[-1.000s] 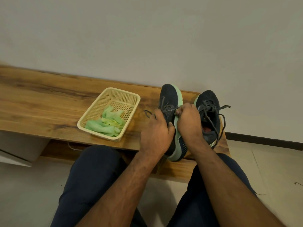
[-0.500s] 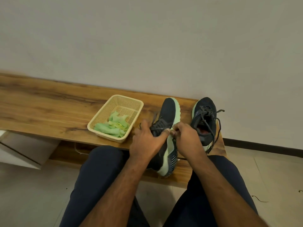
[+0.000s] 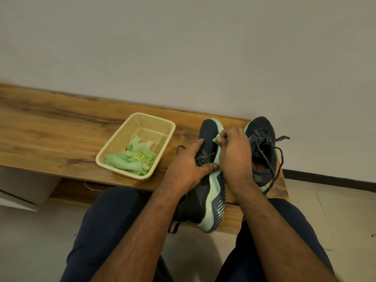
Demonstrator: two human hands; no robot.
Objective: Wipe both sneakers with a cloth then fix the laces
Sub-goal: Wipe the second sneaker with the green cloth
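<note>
Head view: we see the left hand (image 3: 190,165) gripping the near sneaker (image 3: 205,192), tilted on its side on the bench (image 3: 61,139). The right hand (image 3: 234,153) pinches a green cloth (image 3: 216,138) against its sole edge. The second sneaker (image 3: 262,151) stands just beside; a basket (image 3: 150,122) of green cloths sits left.

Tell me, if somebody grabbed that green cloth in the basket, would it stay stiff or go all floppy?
Probably floppy: the green cloth lies crumpled in soft folds in the basket, so it would likely droop from a hand. It looks thin, so probably light too. It seems unlikely to roll or slide, since it lies slumped flat.
</note>
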